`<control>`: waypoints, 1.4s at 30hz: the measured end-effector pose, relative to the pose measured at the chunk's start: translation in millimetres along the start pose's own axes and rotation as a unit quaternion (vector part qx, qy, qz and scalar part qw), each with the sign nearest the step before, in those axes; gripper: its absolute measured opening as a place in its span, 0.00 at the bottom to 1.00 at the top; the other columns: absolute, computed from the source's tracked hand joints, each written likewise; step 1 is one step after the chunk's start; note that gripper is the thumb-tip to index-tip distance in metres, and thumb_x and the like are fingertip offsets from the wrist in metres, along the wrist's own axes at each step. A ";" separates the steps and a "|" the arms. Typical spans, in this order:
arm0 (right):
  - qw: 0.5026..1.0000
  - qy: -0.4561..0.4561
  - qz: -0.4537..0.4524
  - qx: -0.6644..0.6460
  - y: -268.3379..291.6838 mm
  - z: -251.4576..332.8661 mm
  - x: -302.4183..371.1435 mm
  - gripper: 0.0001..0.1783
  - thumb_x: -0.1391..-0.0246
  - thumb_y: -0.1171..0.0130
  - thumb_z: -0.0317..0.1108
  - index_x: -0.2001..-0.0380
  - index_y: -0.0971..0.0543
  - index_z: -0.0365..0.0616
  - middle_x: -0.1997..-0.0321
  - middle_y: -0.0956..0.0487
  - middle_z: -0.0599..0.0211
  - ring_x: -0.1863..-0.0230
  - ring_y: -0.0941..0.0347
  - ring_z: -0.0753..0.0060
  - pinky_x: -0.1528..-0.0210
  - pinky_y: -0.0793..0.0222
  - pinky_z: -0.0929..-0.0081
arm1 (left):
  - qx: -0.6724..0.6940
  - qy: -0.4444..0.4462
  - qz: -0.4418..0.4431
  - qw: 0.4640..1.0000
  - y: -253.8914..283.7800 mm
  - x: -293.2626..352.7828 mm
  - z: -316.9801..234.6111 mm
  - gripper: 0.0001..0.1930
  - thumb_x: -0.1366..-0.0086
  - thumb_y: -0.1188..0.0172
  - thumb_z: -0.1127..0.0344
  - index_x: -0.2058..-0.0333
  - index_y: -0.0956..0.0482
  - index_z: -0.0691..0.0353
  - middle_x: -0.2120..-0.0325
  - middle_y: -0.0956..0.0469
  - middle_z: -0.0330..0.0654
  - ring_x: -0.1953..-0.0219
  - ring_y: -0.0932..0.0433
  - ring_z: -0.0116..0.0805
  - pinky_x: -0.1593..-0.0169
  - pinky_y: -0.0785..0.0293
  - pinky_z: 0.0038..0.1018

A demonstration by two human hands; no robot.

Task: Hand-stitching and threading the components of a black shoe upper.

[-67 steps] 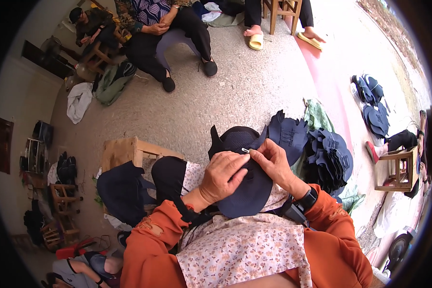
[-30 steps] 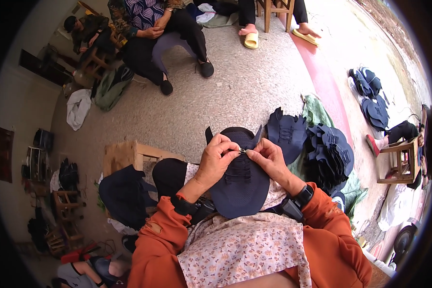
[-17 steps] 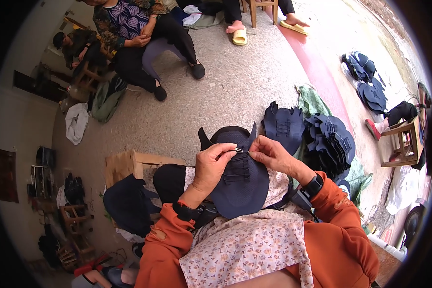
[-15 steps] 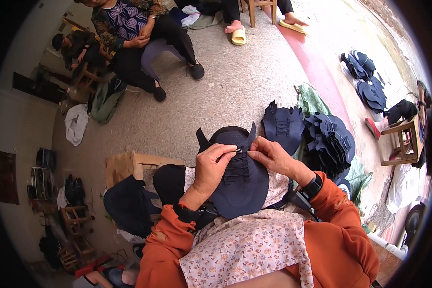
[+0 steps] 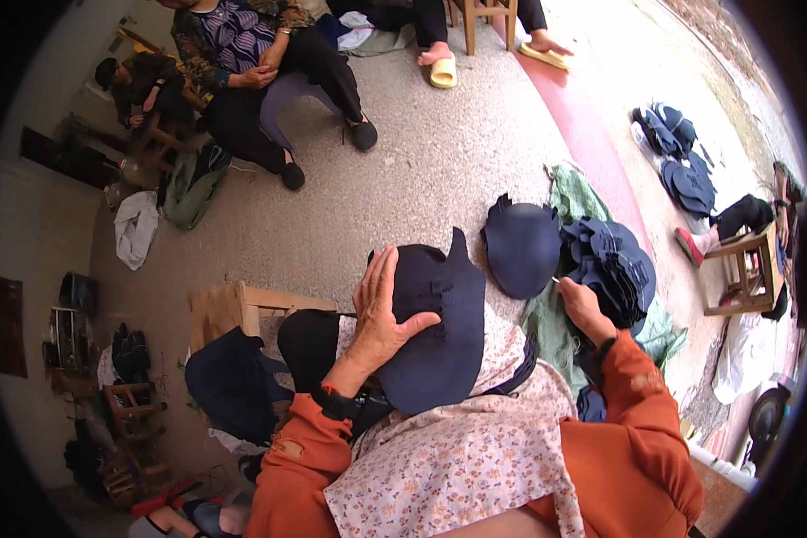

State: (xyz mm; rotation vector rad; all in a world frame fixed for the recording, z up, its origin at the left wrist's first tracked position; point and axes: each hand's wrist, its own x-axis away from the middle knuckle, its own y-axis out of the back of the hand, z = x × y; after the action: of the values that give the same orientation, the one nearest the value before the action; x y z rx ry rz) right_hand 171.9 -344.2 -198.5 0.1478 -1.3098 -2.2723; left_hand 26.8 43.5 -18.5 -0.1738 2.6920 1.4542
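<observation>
A dark navy shoe upper (image 5: 435,359) lies on my lap, a row of small stitches or lace loops running down its middle. My left hand (image 5: 377,314) rests along its left side, fingers stretched out and thumb spread across the fabric. To the right, my right hand (image 5: 587,312) is closed, with a small, thin, pale tip sticking out from its fingers; its kind is too small to tell. That hand is beside the stack of dark uppers (image 5: 610,264). Another upper (image 5: 518,260), blurred in the middle, lies left of the stack.
A wooden stool (image 5: 220,314) and a dark fabric piece (image 5: 233,386) are at my left. Green sacking (image 5: 574,193) lies under the stack. A seated person (image 5: 269,81) is across the floor; more uppers (image 5: 690,184) lie far right, near another stool (image 5: 744,269).
My right hand has left the upper and moved right, towards the stack. My left hand has opened out of its pinch. The lap upper's crossed lacing no longer shows; only the stitch row does.
</observation>
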 end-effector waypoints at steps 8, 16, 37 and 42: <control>0.869 -0.112 -0.019 -0.482 89.1 133.7 -0.3 0.13 0.40 0.39 0.42 0.70 0.23 0.43 0.81 0.31 0.81 0.79 0.40 0.90 0.77 0.46 0.86 | 0.170 0.108 -0.050 0.978 15.5 -0.2 -13.1 0.52 0.45 0.34 0.39 0.33 0.52 0.63 0.35 0.48 0.56 0.32 0.51 0.53 0.31 0.52 0.44; 0.752 -0.139 0.234 -0.600 74.1 217.5 -7.5 0.18 0.42 0.38 0.48 0.66 0.24 0.44 0.78 0.25 0.76 0.85 0.39 0.91 0.85 0.46 0.88 | 0.517 0.373 -0.106 0.763 2.4 13.0 9.4 0.39 0.41 0.34 0.43 0.44 0.34 0.69 0.53 0.28 0.49 0.49 0.30 0.35 0.45 0.33 0.27; 0.670 -0.020 -0.040 -0.741 126.4 146.2 -67.4 0.14 0.35 0.47 0.36 0.52 0.26 0.39 0.57 0.19 0.67 0.63 0.20 0.78 0.60 0.22 0.80 | 0.381 0.356 -0.151 0.840 14.5 49.9 46.2 0.12 0.31 0.43 0.58 0.60 0.25 0.60 0.80 0.30 0.30 0.83 0.34 0.14 0.82 0.40 0.12; 0.859 -0.193 -0.097 -0.464 59.5 26.2 -79.2 0.14 0.42 0.39 0.41 0.64 0.23 0.39 0.68 0.20 0.66 0.73 0.22 0.78 0.70 0.24 0.79 | 0.332 0.361 -0.182 0.852 40.0 79.6 42.0 0.09 0.32 0.41 0.61 0.61 0.23 0.60 0.78 0.28 0.30 0.80 0.31 0.15 0.79 0.37 0.13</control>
State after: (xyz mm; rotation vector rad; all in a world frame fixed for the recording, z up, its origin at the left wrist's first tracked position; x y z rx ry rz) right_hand 253.8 -310.0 -147.3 -0.5594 -0.2105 -2.9426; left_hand -56.9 95.5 -18.0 -1.3040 3.2345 0.3030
